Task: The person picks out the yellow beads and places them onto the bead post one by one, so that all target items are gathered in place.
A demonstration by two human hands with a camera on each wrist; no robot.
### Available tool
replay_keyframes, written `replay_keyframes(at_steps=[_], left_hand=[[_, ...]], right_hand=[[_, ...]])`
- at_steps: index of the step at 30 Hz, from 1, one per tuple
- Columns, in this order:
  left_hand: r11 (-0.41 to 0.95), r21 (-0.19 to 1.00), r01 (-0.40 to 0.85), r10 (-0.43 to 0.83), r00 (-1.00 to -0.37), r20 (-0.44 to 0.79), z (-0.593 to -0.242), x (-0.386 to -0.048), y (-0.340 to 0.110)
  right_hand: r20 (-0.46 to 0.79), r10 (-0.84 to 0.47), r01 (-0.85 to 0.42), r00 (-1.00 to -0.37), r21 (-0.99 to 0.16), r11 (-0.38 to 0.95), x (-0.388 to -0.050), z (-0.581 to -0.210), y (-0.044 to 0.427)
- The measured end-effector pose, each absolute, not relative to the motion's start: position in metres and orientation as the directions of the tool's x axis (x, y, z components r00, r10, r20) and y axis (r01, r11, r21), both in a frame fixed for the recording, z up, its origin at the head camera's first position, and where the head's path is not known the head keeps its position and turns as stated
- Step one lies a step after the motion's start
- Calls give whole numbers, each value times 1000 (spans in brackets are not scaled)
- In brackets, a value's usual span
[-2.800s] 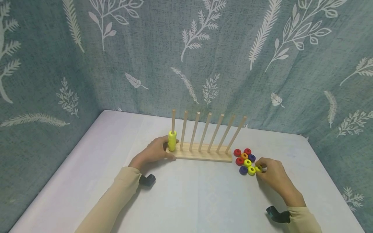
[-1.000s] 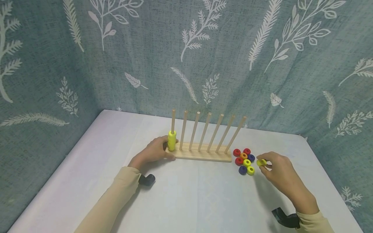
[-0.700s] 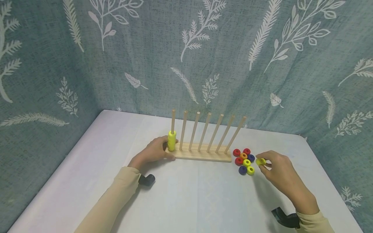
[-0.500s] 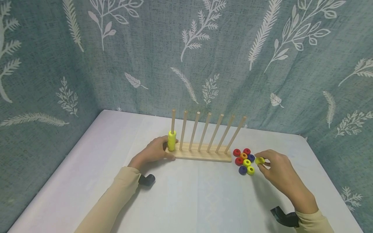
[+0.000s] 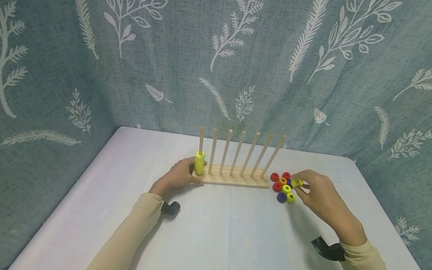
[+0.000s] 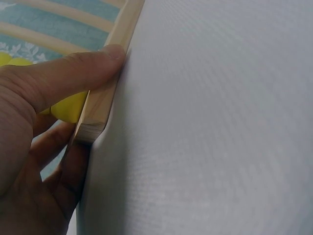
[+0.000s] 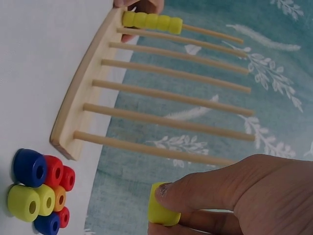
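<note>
A wooden base with several upright pegs stands at mid-table. Its leftmost peg carries a stack of yellow beads. My left hand grips the base's left end; in the left wrist view the thumb lies along the edge of the wood. My right hand pinches a yellow bead between thumb and fingers, above the right side of the loose beads. In the right wrist view that yellow bead is held off the table, apart from the pegs.
Loose beads lie grouped right of the base: red, orange, yellow and dark blue. The white table meets a patterned teal curtain behind and at both sides.
My right hand has picked the yellow bead up from the table's right side, then moved a little left with it, over the group's edge. My left hand has stayed in place.
</note>
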State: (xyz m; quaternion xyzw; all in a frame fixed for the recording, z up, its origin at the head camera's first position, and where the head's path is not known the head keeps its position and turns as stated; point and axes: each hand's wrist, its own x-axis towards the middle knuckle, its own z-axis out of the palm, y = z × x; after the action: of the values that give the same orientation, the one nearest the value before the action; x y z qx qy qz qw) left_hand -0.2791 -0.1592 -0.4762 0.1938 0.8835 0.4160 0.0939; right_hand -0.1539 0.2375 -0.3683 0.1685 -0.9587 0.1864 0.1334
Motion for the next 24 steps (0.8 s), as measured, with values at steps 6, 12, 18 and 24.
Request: replay_keyframes(at_steps=[6, 12, 18, 24], left_hand=[[593, 763, 258, 414, -910, -14, -476, -279, -159], [600, 758, 256, 415, -910, -20, -476, -280, -158], [602, 759, 249, 410, -912, -26, -476, -280, -158], [606, 754, 253, 410, -912, -23, -477, -280, -158]], right_hand=[[327, -274, -377, -904, -311, 872, -155, -366, 234], [356, -300, -412, -885, -300, 861, -156, -364, 229], [389, -333, -459, -859, -297, 838, -157, -359, 223], [404, -362, -497, -840, -306, 812, -156, -354, 216]])
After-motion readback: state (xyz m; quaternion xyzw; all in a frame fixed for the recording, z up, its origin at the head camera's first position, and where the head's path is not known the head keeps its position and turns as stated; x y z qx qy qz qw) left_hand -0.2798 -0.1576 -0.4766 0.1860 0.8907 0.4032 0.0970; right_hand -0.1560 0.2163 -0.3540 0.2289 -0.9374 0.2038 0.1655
